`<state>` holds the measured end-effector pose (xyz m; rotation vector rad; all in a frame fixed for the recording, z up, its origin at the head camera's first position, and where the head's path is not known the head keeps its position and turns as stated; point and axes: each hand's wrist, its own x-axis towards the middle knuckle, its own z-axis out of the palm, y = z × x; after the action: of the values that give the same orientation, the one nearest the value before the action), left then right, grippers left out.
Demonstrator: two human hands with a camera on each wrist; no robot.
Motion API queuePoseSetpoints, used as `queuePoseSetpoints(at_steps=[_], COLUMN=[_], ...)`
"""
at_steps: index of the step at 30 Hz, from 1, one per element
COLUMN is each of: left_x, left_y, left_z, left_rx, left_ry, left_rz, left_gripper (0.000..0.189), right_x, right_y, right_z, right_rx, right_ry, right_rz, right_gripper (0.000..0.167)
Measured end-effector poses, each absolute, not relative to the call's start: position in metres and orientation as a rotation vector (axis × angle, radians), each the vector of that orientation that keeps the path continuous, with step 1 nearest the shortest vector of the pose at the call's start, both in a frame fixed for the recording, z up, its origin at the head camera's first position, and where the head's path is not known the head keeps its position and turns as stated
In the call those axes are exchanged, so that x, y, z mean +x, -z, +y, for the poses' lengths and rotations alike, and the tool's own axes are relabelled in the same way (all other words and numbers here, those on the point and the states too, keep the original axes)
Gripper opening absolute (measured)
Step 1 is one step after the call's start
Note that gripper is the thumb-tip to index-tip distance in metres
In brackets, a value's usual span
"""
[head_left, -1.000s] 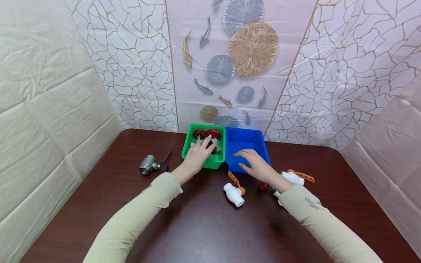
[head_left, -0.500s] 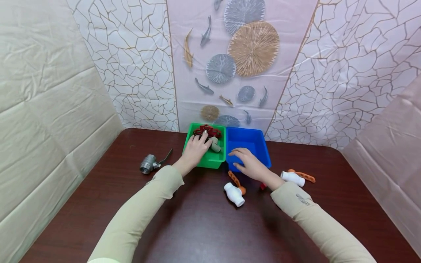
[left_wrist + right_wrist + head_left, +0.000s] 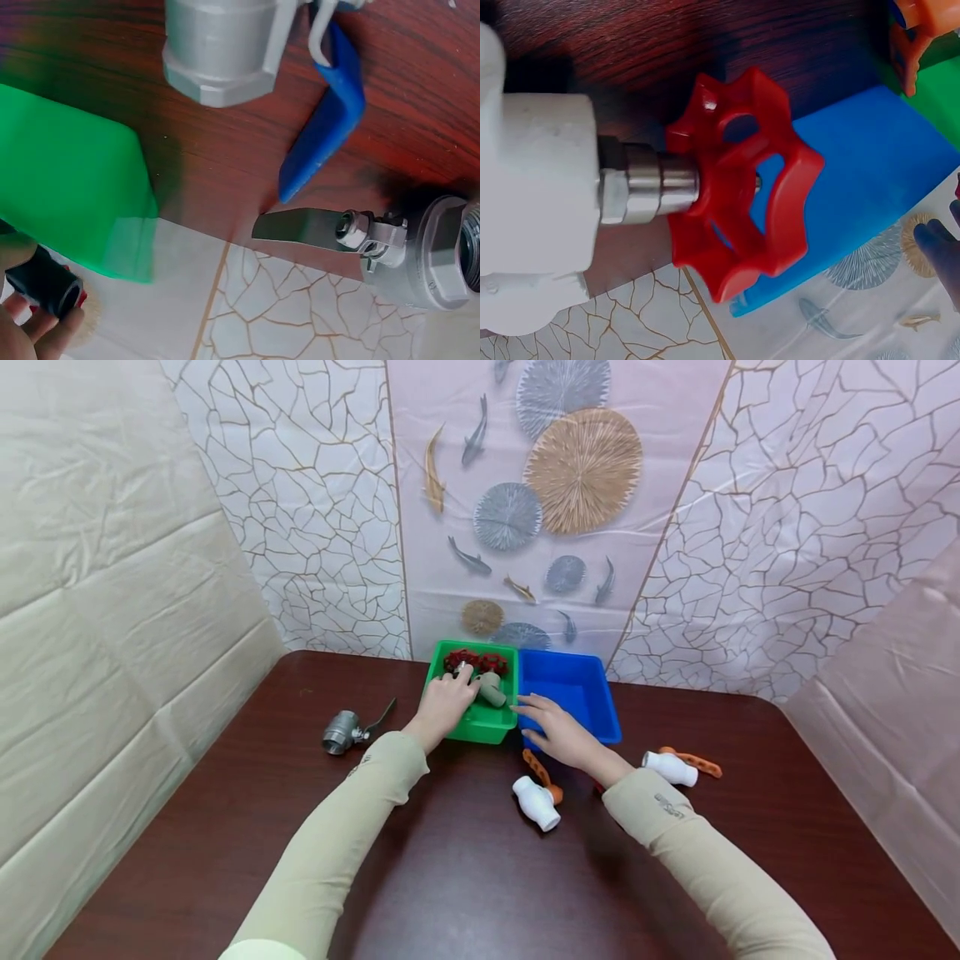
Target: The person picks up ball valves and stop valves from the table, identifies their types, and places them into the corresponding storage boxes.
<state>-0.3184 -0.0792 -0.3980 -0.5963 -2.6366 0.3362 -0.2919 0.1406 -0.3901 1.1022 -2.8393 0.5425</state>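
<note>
My left hand reaches into the green bin, its fingers around a valve with a red handwheel. The left wrist view shows a dark pipe end of this valve between the fingers. Beside the hand in the bin lies a grey valve with its own red handwheel. My right hand hovers over the front of the blue bin, fingers extended toward the rim it shares with the green one, holding nothing.
Two white ball valves with orange handles lie front and right. A metal ball valve stands left, near a blue-handled valve hidden behind the left arm in the head view. Under the right arm is a white valve with a red handwheel.
In the green bin, the left hand has shifted back and left with its valve, which now lies beside the grey one. The right hand has drifted left toward the shared rim.
</note>
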Motion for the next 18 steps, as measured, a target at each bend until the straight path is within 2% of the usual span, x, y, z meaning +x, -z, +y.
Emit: queuePoseSetpoints(at_steps=[9, 18], left_x=[-0.326, -0.333], left_y=[0.399, 0.403], left_z=[-0.088, -0.113], left_rx=[-0.654, -0.989], left_ry=[-0.373, -0.154], left_rz=[-2.714, -2.613], left_gripper=[0.032, 0.032], right_x=[-0.300, -0.303], right_y=[0.396, 0.398], right_z=[0.133, 0.128], right_rx=[1.118, 1.116], right_ry=[-0.476, -0.476], right_rz=[-2.855, -2.873], right_gripper=[0.041, 0.037])
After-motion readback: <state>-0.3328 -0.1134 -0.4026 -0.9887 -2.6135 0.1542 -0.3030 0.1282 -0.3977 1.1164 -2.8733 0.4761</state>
